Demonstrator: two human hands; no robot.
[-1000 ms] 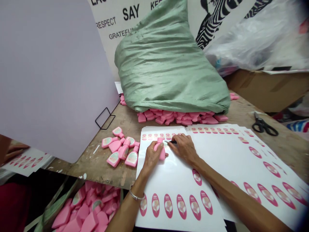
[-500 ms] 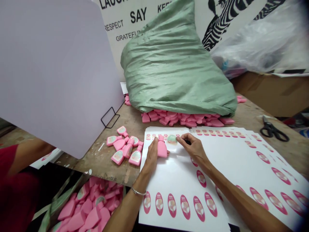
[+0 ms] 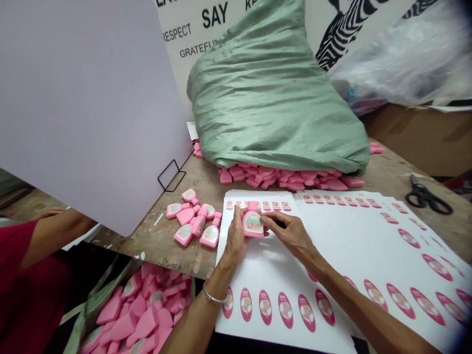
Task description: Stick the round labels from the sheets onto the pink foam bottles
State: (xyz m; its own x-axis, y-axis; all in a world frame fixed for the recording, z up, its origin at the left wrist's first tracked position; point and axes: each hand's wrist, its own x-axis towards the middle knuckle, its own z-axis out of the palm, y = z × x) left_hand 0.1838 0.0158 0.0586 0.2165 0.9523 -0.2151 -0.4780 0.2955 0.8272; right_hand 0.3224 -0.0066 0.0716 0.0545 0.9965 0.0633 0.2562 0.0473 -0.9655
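My left hand (image 3: 236,235) holds a small pink bottle (image 3: 252,205) upright above a white sticker sheet (image 3: 265,265). A pale green label (image 3: 253,222) lies on the bottle's front face. My right hand (image 3: 287,231) has its thumb and forefinger pinched at the label's right edge. The sheet carries a row of small stickers along its top and pink oval stickers along its bottom. To the left of the sheet, several labelled pink bottles (image 3: 210,236) lie in a loose group on the wooden table (image 3: 191,263).
A green sack (image 3: 276,108) stands behind, above many pink bottles (image 3: 265,177). More sticker sheets (image 3: 346,236) and black scissors (image 3: 427,196) are at the right. A grey panel (image 3: 84,98) hides the left side; a person's arm (image 3: 55,228) shows beneath. A bag of bottles (image 3: 136,314) sits below.
The green label has moved from the right of the bottle onto its front, with my right hand shifting left. The whole view has shifted slightly.
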